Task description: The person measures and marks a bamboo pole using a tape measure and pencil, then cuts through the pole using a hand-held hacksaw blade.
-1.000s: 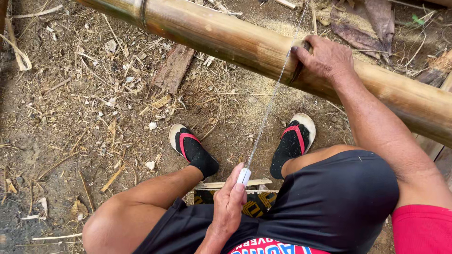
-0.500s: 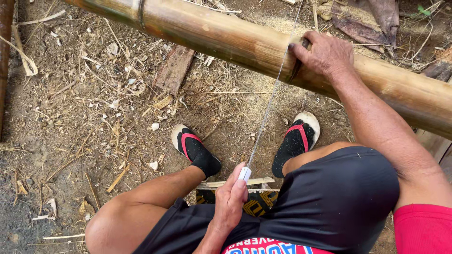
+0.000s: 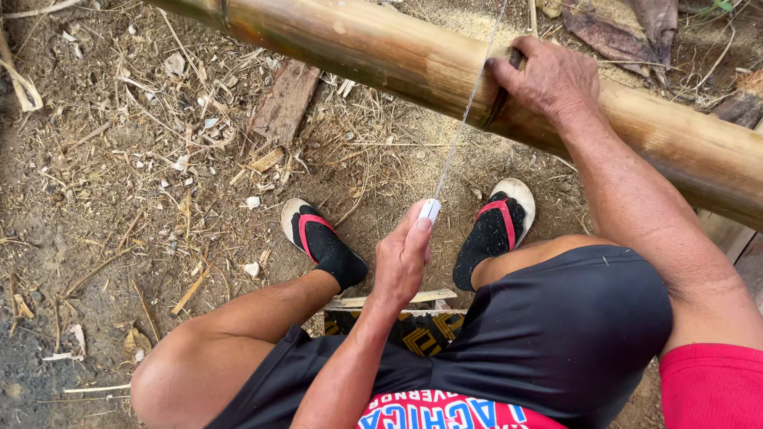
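Left grip [image 3: 401, 258]: I saw it closed around the saw [image 3: 465, 111] handle.
Right grip [image 3: 548, 79]: I saw it clamped over the bamboo [image 3: 381, 52] beside the blade.

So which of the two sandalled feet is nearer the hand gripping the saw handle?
The foot on the picture's right, under the bamboo pole. The left hand and the white saw handle sit just beside it; the other foot lies further off.
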